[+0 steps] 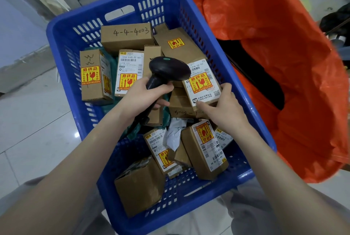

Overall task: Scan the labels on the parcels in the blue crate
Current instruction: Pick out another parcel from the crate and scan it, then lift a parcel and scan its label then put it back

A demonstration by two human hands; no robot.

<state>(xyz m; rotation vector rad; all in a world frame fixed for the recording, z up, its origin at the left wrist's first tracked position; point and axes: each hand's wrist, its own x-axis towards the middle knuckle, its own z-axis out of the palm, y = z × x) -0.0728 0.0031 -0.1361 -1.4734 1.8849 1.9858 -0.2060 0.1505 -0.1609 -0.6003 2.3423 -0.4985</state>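
Note:
A blue crate [62, 32] holds several brown cardboard parcels with white labels and yellow-red fragile stickers. My left hand [147, 92] grips the handle of a black barcode scanner [169, 69], whose head hangs over the crate's middle. My right hand [225, 109] holds a labelled parcel [203, 85] by its near corner, label tilted up just right of the scanner head. Another parcel marked "4-4-4003" [126, 35] lies at the far side. More labelled parcels [205, 149] lie near my forearms.
An open orange plastic sack [274, 45] with a dark inside stands right of the crate, touching its side. Pale glossy floor tiles [34, 130] spread to the left. A grey crumpled mailer [173, 136] sits among the near parcels.

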